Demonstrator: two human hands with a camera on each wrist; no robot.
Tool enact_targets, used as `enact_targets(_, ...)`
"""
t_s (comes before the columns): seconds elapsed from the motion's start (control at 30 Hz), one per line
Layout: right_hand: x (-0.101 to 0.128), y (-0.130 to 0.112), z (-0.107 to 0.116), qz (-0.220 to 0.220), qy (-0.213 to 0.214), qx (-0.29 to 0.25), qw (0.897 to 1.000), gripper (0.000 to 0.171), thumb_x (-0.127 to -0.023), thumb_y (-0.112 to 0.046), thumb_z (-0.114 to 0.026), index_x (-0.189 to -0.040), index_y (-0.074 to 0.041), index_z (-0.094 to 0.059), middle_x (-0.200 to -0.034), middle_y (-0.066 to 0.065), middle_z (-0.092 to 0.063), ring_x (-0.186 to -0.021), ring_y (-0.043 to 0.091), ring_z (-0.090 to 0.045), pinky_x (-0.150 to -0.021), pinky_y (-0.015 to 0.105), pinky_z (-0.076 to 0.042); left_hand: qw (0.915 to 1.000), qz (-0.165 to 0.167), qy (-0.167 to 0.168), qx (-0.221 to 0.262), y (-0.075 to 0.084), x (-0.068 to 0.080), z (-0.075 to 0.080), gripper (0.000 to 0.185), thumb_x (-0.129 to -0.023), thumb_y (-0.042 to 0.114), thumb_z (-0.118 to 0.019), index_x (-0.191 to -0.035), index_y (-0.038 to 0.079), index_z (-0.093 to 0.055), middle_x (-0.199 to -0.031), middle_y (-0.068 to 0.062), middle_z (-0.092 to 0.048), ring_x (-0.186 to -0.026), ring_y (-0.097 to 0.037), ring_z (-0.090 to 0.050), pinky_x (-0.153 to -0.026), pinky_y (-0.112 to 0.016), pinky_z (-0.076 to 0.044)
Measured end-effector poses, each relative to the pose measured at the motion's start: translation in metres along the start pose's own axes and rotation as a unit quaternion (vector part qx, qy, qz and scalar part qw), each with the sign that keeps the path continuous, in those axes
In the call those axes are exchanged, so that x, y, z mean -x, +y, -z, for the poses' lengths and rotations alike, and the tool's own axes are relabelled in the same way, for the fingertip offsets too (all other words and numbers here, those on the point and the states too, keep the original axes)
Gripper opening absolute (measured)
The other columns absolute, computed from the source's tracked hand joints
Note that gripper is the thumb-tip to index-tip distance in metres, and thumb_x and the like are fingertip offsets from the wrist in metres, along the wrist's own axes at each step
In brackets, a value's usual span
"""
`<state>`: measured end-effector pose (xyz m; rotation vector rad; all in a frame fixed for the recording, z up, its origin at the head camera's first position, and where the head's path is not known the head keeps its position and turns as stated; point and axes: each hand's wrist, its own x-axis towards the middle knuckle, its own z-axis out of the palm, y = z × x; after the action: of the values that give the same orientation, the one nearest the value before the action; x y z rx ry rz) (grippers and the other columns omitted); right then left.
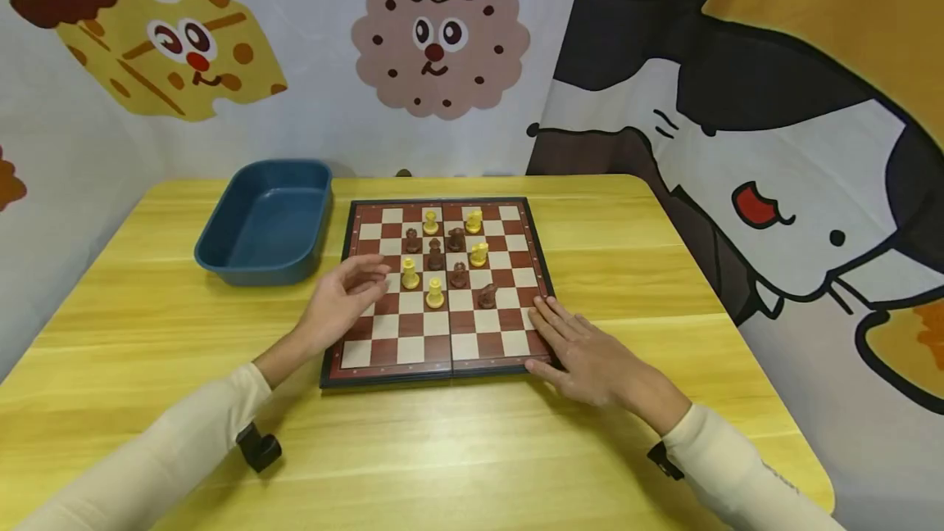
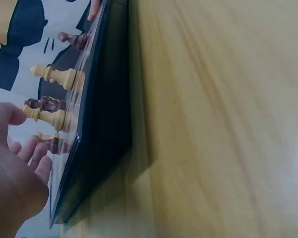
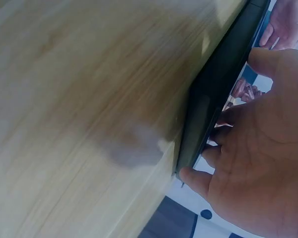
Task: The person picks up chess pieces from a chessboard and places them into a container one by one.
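Over the chessboard's [image 1: 413,342] left edge your left hand [image 1: 342,297] hovers loosely spread, holding nothing; your right hand [image 1: 583,351] lies flat, fingers straight, on its right corner.

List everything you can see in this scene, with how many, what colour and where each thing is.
Table: one, yellow wood grain, under everything.
Chessboard: one, brown and cream squares with a dark frame, centre of the table.
Yellow chess pieces: five, pale yellow, upright on the middle and far squares.
Brown chess pieces: six, dark brown, upright among the yellow ones.
Bin: one, blue plastic, left of the board, nothing seen inside.
Backdrop: cartoon-printed fabric behind and beside the table.
Left hand: fingers loose, over the board's left edge near a yellow piece, holding nothing.
Right hand: flat on the board's near right corner.
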<state>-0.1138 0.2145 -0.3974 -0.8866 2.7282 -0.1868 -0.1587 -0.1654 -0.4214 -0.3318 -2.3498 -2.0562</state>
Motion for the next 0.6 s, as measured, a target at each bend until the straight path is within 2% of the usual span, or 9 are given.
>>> enact_targets(0.3,-0.007,-0.002,0.000,0.003,-0.009,0.003,1.000,0.082,-0.107,-0.059,-0.037,-0.161,0.000,-0.019,-0.168,0.015,-0.007,-0.154,0.032,-0.006,-0.119,0.056,-0.018,0.9997,0.019,0.008,-0.013,-0.003,-0.012,-0.005,0.034,-0.096,-0.003,-0.066,-0.129,-0.011,-0.061,-0.124,-0.027,-0.064,-0.112,-0.035,-0.062,-0.086,-0.024,-0.055)
enact_targets(0.4,-0.008,-0.001,0.001,0.007,-0.010,0.000,1.000,0.082,-0.107,-0.059,-0.036,-0.162,-0.001,-0.018,-0.169,0.014,-0.007,-0.154,0.032,-0.005,-0.119,0.056,-0.018,0.9991,0.020,0.017,-0.034,-0.001,-0.016,-0.009,0.034,-0.095,-0.002,-0.068,-0.128,-0.009,-0.064,-0.121,-0.023,-0.066,-0.110,-0.032,-0.064,-0.084,-0.024,-0.056)
enact_targets(0.53,-0.005,0.001,0.005,0.003,-0.016,-0.007,1.000,0.084,-0.106,-0.061,-0.038,-0.162,-0.001,-0.019,-0.168,0.015,-0.008,-0.153,0.033,-0.007,-0.119,0.057,-0.018,0.9977,0.020,0.007,-0.064,0.001,-0.022,-0.017,0.038,-0.095,0.002,-0.070,-0.132,-0.007,-0.064,-0.123,-0.019,-0.067,-0.108,-0.029,-0.066,-0.083,-0.025,-0.056)
enact_targets(0.6,-0.004,0.002,0.006,0.004,-0.020,-0.010,1.000,0.085,-0.105,-0.062,-0.039,-0.162,-0.001,-0.020,-0.168,0.015,-0.010,-0.153,0.033,-0.008,-0.119,0.058,-0.018,0.9963,0.034,0.004,-0.079,0.002,-0.022,-0.020,0.040,-0.096,0.006,-0.070,-0.134,-0.004,-0.063,-0.127,-0.017,-0.066,-0.099,-0.025,-0.067,-0.074,-0.023,-0.055)
